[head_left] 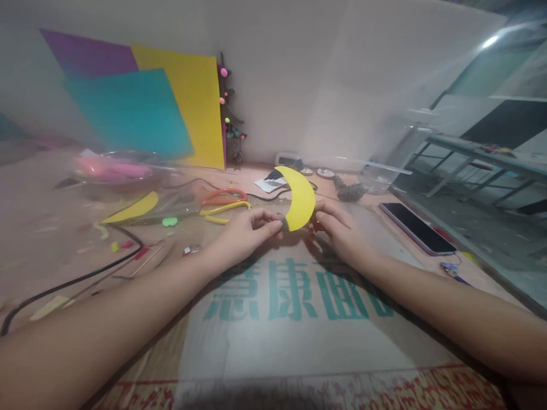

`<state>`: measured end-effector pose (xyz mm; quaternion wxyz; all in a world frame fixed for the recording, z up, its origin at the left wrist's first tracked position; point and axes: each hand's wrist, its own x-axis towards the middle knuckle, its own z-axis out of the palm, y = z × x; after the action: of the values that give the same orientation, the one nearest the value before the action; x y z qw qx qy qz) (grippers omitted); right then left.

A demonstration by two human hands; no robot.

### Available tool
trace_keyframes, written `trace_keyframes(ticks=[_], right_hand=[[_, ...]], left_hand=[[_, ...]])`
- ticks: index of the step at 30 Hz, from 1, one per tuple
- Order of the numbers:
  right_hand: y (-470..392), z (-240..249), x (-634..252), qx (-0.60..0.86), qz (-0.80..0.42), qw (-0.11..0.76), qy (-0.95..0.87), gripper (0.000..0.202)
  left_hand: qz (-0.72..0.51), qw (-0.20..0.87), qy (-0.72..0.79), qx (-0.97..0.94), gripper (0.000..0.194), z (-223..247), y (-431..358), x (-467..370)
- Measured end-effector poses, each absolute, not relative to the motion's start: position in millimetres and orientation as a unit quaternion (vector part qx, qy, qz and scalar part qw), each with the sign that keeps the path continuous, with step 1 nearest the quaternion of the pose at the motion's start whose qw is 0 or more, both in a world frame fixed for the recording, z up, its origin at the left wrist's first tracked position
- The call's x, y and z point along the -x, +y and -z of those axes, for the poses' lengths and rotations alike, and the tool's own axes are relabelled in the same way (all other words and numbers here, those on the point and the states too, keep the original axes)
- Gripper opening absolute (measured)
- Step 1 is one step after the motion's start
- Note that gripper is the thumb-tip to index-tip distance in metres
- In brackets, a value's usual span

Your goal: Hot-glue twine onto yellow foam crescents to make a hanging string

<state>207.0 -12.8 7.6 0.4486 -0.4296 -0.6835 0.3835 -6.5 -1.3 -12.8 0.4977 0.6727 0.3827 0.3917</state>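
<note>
Left hand (248, 230) pinches yellow crescent (304, 199) at lower end. Right hand (339, 230), fingers curled, at right edge; cannot tell whether pinching.

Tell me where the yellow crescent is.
In the head view, the yellow crescent is just right of centre, between the left hand and the right hand.

Looks like a messy craft workshop or home crafting corner: scissors (233, 191), colored sheets (128, 111), scraps (170, 221) littering the tabletop (368, 209).
</note>
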Motion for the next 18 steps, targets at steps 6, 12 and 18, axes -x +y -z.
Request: trace_keyframes(ticks=[6,12,18], right_hand=[[-18.0,-5.3,-206.0,0.468,-0.343,0.384,-0.718,0.03],[-20.0,-5.5,-203.4,0.472,-0.284,0.37,-0.748,0.029],[-20.4,-4.6,-203.4,0.472,-0.243,0.354,-0.77,0.027]], left_hand=[[-0.376,0.47,0.418,-0.681,0.03,10.6,-4.0,5.9],[-0.363,0.398,0.426,-0.727,0.026,12.3,-5.5,4.8],[-0.349,0.366,0.433,-0.747,0.021,6.1,-10.9,5.2]])
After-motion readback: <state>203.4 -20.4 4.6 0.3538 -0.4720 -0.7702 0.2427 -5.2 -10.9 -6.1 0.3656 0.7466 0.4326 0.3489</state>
